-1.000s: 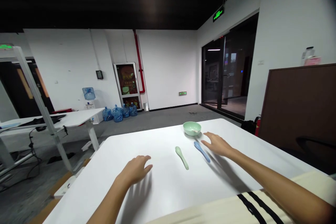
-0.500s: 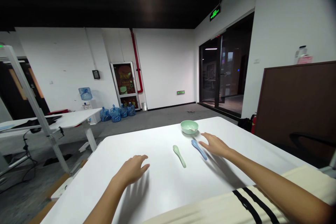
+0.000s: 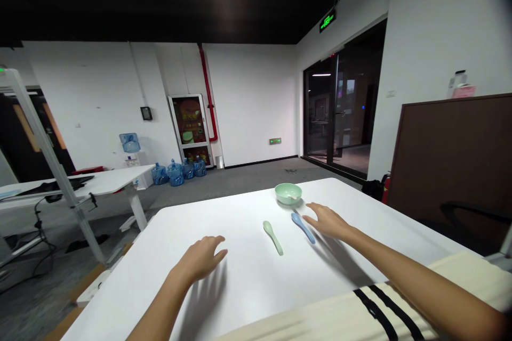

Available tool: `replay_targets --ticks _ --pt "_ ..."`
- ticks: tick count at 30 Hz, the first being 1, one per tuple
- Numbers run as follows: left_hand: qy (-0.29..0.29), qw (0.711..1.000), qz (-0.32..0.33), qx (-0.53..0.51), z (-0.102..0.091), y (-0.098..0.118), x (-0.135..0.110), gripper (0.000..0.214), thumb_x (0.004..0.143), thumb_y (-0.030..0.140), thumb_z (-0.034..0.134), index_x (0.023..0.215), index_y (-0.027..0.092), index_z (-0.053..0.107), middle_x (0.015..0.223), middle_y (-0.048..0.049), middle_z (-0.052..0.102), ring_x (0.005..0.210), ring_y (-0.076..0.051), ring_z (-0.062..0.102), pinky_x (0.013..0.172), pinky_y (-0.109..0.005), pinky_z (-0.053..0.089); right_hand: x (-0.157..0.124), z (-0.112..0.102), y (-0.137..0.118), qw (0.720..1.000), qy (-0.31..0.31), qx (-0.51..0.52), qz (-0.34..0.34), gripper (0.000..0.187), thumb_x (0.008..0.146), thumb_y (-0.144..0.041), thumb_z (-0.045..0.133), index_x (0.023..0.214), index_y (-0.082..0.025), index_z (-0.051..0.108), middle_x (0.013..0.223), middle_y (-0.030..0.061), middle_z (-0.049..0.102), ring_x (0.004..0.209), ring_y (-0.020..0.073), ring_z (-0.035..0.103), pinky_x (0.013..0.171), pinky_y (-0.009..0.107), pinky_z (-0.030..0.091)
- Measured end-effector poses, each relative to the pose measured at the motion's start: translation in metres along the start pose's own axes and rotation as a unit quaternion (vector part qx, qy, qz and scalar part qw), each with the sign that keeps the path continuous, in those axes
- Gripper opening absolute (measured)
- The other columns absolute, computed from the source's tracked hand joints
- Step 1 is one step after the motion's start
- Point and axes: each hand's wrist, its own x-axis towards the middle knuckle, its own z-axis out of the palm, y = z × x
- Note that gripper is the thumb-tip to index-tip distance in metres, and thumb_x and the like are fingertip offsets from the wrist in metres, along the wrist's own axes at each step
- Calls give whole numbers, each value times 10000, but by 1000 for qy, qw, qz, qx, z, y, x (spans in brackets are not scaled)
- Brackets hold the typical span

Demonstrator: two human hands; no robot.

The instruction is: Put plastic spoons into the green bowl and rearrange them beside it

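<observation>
The left hand (image 3: 199, 260) lay open at the near left of the white surface (image 3: 248, 298), its grip wide and holding nothing, with a pale green spoon (image 3: 273, 238) nearest to it. The right hand (image 3: 327, 222) was open too, its grip empty, and it sat just beside a blue spoon (image 3: 303, 227), which lay right of the green one. Beyond both spoons, near the far edge, stood a pale green bowl (image 3: 288, 193).

We see a big white worktop (image 3: 256, 298). A light green bowl (image 3: 288, 194) sits on it, near the far edge. A blue spoon (image 3: 303, 227) lies just in front of the bowl, and a green spoon (image 3: 273, 238) lies beside it.
</observation>
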Motion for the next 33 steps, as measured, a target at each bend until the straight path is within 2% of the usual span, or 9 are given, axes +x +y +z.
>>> replay_targets --ticks 6,12,16,20,27,33 --pt "3 1000 -6 -2 -2 2 -1 550 891 518 395 1328 231 566 1302 -109 631 1180 -304 581 943 -407 456 1 2 0 1000 0 7 -3 652 900 -563 415 1405 -157 488 1453 126 488 1311 282 464 1061 366 359" --pt "-2 1000 -2 0 -1 1 0 556 897 520 391 1339 225 555 1307 -110 627 1200 -301 568 967 -412 445 18 -2 -2 1000 3 2 10 569 904 -520 423 1326 -161 556 1226 142 657 1131 275 602 881 328 445" --pt "-7 1000 -4 -2 0 0 3 551 899 519 390 1343 233 549 1325 -103 617 1220 -301 553 980 -413 439 45 -8 -6 1000 5 -18 14 531 901 -495 422 1280 -169 600 1156 143 684 1049 283 632 803 328 448" --pt "-14 1000 -8 -9 -1 -1 3 556 895 538 392 1340 244 550 1331 -94 615 1225 -303 550 988 -419 434 82 -7 -10 998 20 -31 55 541 885 -514 425 1237 -158 629 1185 158 668 1074 293 622 803 332 446" --pt "-14 1000 -8 -18 -1 -2 5 543 896 542 387 1332 266 556 1328 -73 622 1234 -296 545 982 -414 436 136 12 -9 992 -5 -55 110 409 838 -471 497 1016 -168 705 1083 155 691 974 273 659 729 307 451" --pt "-28 999 -16 -20 -2 -2 10 544 901 541 386 1344 269 547 1343 -67 613 1243 -299 538 991 -417 431 160 35 -3 988 -22 -59 141 440 822 -478 513 1050 -144 685 1108 167 675 973 287 656 715 316 470"
